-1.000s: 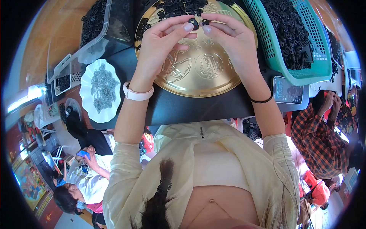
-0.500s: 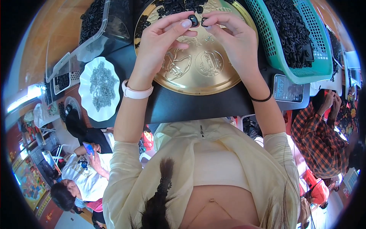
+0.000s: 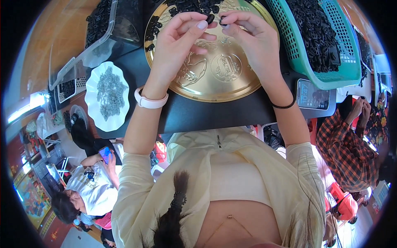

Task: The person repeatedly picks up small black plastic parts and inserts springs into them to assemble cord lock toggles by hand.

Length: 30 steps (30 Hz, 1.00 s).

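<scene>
Above a round gold tray (image 3: 206,93), both my hands are raised with their fingertips close together. My left hand (image 3: 175,45) pinches a small black plastic part (image 3: 210,18) between thumb and fingers, seen nearly edge-on. Between the thumb and forefinger of my right hand (image 3: 257,45) is another small black piece (image 3: 223,20), partly covered by the fingers. A narrow gap separates the two pieces. More black plastic parts (image 3: 194,6) lie heaped at the tray's far side, and some sit along its left edge.
On the left, a white scalloped dish (image 3: 92,93) holds small metal springs (image 3: 111,93), beside a clear bin (image 3: 112,25) of black parts. At right stand a teal basket (image 3: 331,81) full of black pieces and a phone (image 3: 313,94). Other people sit on both sides.
The black part in my left hand has turned from showing its rounded face to nearly edge-on. Both hands stay almost in place. At left, a person's phone has shifted slightly.
</scene>
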Each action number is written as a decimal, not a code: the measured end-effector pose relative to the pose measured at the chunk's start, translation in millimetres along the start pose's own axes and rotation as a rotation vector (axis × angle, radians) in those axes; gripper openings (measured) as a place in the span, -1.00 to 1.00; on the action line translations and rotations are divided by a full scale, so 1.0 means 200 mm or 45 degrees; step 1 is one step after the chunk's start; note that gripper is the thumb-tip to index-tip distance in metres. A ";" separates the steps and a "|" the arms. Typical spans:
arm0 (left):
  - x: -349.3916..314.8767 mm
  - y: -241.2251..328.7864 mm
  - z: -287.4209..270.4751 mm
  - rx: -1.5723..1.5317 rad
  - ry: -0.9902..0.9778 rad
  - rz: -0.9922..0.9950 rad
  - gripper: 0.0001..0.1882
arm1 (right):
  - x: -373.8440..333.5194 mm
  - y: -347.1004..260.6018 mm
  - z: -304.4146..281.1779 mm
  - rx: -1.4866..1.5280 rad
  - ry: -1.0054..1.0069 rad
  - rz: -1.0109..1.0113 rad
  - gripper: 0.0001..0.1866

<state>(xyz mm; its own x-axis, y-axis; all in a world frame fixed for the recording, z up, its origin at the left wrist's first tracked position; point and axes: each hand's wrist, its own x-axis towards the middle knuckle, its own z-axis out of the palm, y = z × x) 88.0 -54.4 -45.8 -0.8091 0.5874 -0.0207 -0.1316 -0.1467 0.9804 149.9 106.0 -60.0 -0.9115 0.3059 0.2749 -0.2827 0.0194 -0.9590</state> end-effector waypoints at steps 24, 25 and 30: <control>0.00 -0.02 -0.02 -0.074 -0.027 -0.096 -0.60 | 0.00 -0.02 0.02 -0.181 0.092 -0.168 -0.89; 0.00 -0.02 -0.03 -0.080 -0.029 -0.104 -0.60 | 0.00 -0.02 0.02 -0.181 0.090 -0.172 -0.89; 0.00 -0.03 -0.03 -0.070 -0.064 -0.112 -0.64 | 0.00 -0.02 0.02 -0.304 0.084 -0.270 -0.89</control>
<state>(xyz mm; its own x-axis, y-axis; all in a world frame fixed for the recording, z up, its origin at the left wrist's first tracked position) 86.3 -58.6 -51.9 -0.7634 0.6390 -0.0946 -0.2328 -0.1355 0.9630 150.5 100.9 -55.2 -0.8163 0.3318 0.4729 -0.3793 0.3096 -0.8719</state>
